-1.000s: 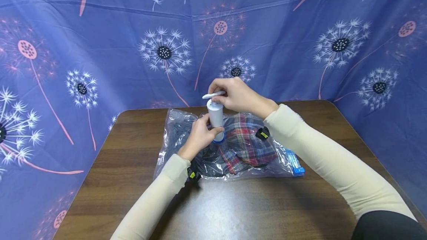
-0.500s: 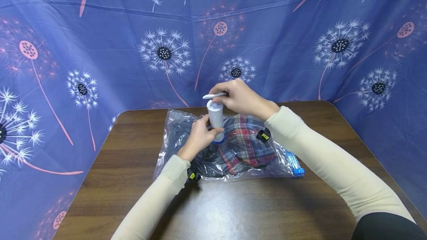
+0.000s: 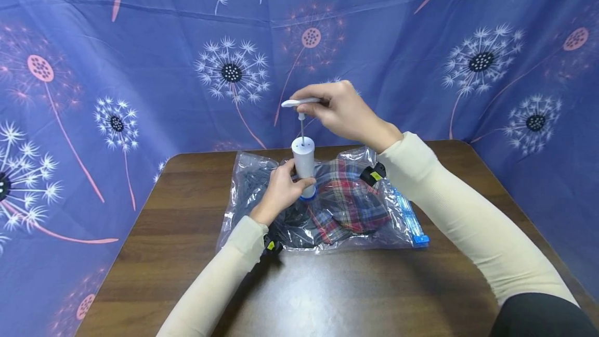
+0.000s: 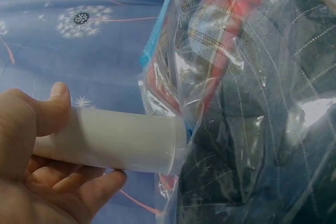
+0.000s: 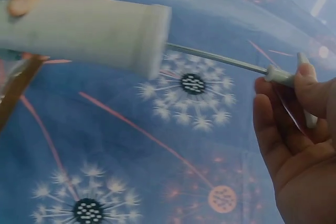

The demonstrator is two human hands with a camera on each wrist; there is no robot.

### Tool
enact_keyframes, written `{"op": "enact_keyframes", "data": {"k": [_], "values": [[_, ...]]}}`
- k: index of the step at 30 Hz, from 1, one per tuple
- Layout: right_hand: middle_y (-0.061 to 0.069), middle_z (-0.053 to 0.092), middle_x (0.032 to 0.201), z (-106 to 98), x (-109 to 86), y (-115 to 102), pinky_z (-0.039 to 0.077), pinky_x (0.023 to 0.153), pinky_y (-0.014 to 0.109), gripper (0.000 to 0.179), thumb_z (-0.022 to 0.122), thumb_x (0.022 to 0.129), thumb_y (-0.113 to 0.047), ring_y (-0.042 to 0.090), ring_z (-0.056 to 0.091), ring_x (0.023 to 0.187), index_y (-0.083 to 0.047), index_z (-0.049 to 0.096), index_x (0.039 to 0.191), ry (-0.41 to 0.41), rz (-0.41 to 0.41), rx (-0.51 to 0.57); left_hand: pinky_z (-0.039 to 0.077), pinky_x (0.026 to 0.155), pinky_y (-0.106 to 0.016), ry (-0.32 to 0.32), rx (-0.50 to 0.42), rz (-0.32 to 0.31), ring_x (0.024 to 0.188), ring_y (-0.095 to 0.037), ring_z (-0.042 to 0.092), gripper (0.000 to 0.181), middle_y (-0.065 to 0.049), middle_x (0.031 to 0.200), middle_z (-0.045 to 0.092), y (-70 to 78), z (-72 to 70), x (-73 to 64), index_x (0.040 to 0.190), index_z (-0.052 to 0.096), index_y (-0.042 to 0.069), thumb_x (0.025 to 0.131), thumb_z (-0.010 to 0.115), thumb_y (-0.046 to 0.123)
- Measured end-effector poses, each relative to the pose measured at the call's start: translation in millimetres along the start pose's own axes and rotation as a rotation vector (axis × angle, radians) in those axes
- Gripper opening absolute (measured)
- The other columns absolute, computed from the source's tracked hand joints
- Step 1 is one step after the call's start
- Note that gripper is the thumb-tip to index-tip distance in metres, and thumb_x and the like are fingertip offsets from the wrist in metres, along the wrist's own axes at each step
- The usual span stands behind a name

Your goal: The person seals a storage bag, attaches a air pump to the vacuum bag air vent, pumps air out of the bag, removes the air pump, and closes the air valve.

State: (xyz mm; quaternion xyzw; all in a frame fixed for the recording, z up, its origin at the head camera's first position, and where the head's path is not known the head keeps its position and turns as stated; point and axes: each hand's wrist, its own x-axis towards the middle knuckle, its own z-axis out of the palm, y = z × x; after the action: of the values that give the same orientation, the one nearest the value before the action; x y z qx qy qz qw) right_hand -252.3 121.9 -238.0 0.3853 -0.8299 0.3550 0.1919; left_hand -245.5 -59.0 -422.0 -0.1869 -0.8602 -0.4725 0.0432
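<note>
A white hand pump (image 3: 305,163) stands upright on a clear plastic vacuum storage bag (image 3: 262,238), its lower end at a blue valve ring (image 3: 307,197). My left hand (image 3: 282,189) grips the lower part of the pump barrel, thumb on one side and fingers behind. Above it, my right hand (image 3: 339,111) holds the white T-shaped pump handle (image 3: 299,102). A thin metal rod (image 5: 218,59) shows between the barrel's top and the handle. Inside the bag lie a plaid cloth (image 3: 348,196) and dark cloth with pale stitching (image 4: 262,129).
The bag's blue zip edge (image 3: 414,222) lies at its right end. Beneath is a brown wooden table (image 3: 178,269). A blue dandelion-print curtain (image 3: 178,66) hangs right behind and along both sides of the table.
My right hand has risen with the handle, drawing the metal rod out of the barrel. My left hand has stayed on the pump barrel.
</note>
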Motion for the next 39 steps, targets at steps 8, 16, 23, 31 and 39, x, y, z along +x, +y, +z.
{"op": "enact_keyframes", "data": {"k": [8,16,23,31,39], "values": [[0.004,0.079,0.099,-7.0,8.5,-8.4,0.048,0.06,0.02,0.021,0.07,0.099,-0.013,0.007,0.068,0.072,-0.008,0.078,0.117,0.069,0.008,0.046,0.062,0.09,-0.041,0.005,-0.017,-0.019,0.111,-0.029,0.071,0.046,-0.015,0.12,0.072,-1.8,0.8,-5.1,0.128,0.065,0.005,0.089,0.083,0.02],[0.005,0.079,0.098,-3.8,6.0,-9.7,0.051,0.062,0.021,0.021,0.071,0.099,-0.015,0.008,0.07,0.073,-0.009,0.077,0.118,0.034,0.079,0.066,0.062,0.089,-0.043,0.005,-0.028,-0.027,0.11,-0.029,0.071,0.046,-0.015,0.12,0.072,-5.0,0.4,-8.9,0.129,0.066,0.006,0.089,0.083,0.021],[0.004,0.079,0.093,9.1,-2.8,-2.1,0.043,0.054,0.024,0.023,0.072,0.098,-0.018,0.012,0.06,0.057,-0.01,0.077,0.12,-0.108,0.144,0.026,0.062,0.089,-0.042,0.012,-0.029,-0.006,0.109,-0.03,0.072,0.048,-0.017,0.119,0.072,-7.5,-1.2,-7.9,0.129,0.065,0.003,0.088,0.084,0.02],[0.011,0.079,0.106,25.2,-10.1,10.2,0.047,0.059,0.027,0.025,0.072,0.098,-0.016,0.012,0.059,0.059,-0.004,0.077,0.12,-0.312,0.19,-0.036,0.062,0.091,-0.042,-0.002,-0.057,0.023,0.113,-0.031,0.071,0.049,-0.017,0.123,0.071,-7.0,-2.0,-3.9,0.131,0.064,0.004,0.089,0.083,0.019],[0.013,0.078,0.113,31.2,-14.5,15.0,0.043,0.055,0.026,0.027,0.075,0.096,-0.016,0.012,0.054,0.053,-0.004,0.076,0.12,-0.303,0.202,-0.037,0.062,0.09,-0.042,0.005,-0.063,0.016,0.111,-0.031,0.072,0.047,-0.018,0.12,0.073,-5.8,-2.7,-4.1,0.129,0.065,0.003,0.088,0.083,0.018]]}}
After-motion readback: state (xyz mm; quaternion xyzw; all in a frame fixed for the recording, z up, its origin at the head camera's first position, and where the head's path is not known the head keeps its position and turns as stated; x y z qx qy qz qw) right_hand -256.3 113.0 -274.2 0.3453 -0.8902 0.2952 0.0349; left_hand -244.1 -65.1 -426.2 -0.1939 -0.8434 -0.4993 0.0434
